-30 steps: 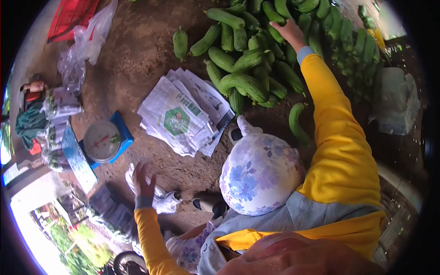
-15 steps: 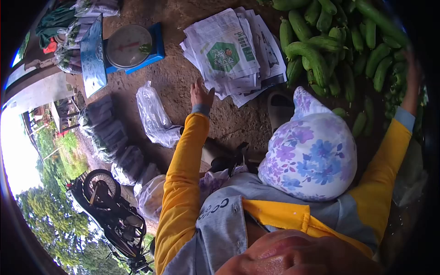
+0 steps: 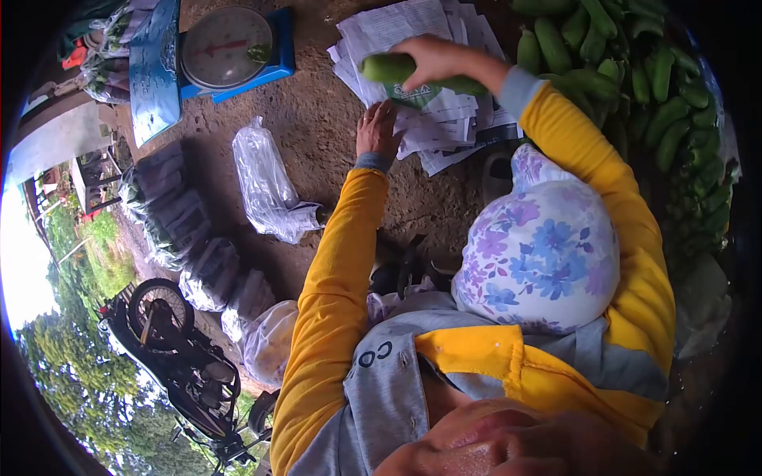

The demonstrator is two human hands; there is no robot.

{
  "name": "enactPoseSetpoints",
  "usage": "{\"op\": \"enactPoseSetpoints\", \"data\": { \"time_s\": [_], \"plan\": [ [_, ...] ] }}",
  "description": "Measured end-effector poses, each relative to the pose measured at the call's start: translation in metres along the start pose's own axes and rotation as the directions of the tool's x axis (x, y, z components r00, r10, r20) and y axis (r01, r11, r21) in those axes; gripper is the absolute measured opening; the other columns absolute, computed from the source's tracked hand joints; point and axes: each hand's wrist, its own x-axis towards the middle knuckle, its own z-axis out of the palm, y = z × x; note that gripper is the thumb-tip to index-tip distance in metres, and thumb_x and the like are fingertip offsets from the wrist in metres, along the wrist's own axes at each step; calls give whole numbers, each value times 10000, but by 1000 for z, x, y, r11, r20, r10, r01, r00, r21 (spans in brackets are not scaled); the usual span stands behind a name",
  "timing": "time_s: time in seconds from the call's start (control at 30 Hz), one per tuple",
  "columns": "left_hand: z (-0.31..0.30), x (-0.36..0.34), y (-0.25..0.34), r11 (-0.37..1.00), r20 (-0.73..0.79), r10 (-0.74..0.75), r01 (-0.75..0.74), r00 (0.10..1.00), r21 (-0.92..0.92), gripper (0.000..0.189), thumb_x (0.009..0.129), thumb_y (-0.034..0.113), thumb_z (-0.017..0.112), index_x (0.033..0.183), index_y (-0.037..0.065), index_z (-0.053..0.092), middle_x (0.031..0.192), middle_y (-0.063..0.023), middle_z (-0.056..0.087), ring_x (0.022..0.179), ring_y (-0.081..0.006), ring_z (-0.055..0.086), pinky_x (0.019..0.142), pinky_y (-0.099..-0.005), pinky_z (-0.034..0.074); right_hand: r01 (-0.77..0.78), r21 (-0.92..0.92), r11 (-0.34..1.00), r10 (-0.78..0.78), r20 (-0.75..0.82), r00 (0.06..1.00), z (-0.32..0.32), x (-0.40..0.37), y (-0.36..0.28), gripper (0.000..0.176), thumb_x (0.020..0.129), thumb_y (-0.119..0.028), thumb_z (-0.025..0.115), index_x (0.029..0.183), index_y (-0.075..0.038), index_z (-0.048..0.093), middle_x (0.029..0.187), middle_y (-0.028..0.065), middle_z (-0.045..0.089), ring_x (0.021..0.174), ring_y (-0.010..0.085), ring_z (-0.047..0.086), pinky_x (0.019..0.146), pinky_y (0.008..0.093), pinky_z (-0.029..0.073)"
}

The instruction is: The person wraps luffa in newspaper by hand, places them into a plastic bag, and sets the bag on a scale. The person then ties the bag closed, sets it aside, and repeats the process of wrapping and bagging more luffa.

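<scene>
My right hand (image 3: 438, 62) grips a long green gourd (image 3: 384, 68) from above, over a stack of printed paper sheets (image 3: 379, 32). Part of the gourd is hidden under my fingers, and its other end shows past my wrist. At the near left edge of the stack, my left hand (image 3: 378, 132) lies with its fingers stretched out, touching or nearly touching the paper. A large pile of green gourds (image 3: 663, 71) lies to the right of the sheets.
A blue dial scale (image 3: 228, 47) stands at upper left. Clear plastic bags (image 3: 266, 178) lie on the dirt floor, beside a row of wrapped bundles (image 3: 171, 186). A flower-print cloth-covered knee (image 3: 540, 258) rises in front of me. A motorcycle (image 3: 186, 373) stands outside.
My right hand has come from the gourd pile on the right to above the papers, now with a gourd in it. My left hand has shifted slightly right, to the stack's edge.
</scene>
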Motion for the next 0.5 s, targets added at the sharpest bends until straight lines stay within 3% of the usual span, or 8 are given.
{"op": "enactPoseSetpoints", "data": {
  "time_s": [0.07,0.23,0.33,0.37,0.5],
  "plan": [
    [-2,1,-3,999,17,24,-25,1000,48,515,695,196,704,1175,100,542,1270,-79,491,1197,-295,433,984,-418,374,34,-147,989,-16,120,993,39,20,5,706,555,-204,802,1178,-21,524,1031,177,611,959,311,595,865,363,457],
    [-6,1,-6,990,-127,139,-140,982,4,324,723,164,665,1036,95,621,1135,-110,594,1076,-311,536,945,-424,412,-144,-230,963,164,70,984,61,12,12,638,581,-233,800,1145,-99,535,1096,93,568,1028,296,536,912,403,428],
    [-4,0,-9,986,-201,159,-164,967,-8,212,749,150,640,955,102,648,1056,-82,634,1002,-294,580,891,-411,440,81,-174,981,-91,-53,994,62,0,30,575,604,-184,780,1121,-104,540,1093,86,569,1045,291,532,937,401,414],
    [-4,-1,-10,985,-226,170,-174,959,0,175,759,145,632,927,105,657,1024,-71,649,975,-287,595,869,-406,449,110,-131,985,-121,-81,989,61,-6,34,472,647,-100,736,1075,-91,538,1115,77,563,1084,283,518,953,384,407],
    [-12,-2,-7,998,-271,63,-65,960,2,88,766,155,634,840,130,675,904,-34,674,888,-236,620,784,-386,453,80,-60,995,-80,-1,997,49,-27,27,291,697,-25,676,956,-68,552,1126,79,576,1109,283,515,955,371,411]
  ]
}}
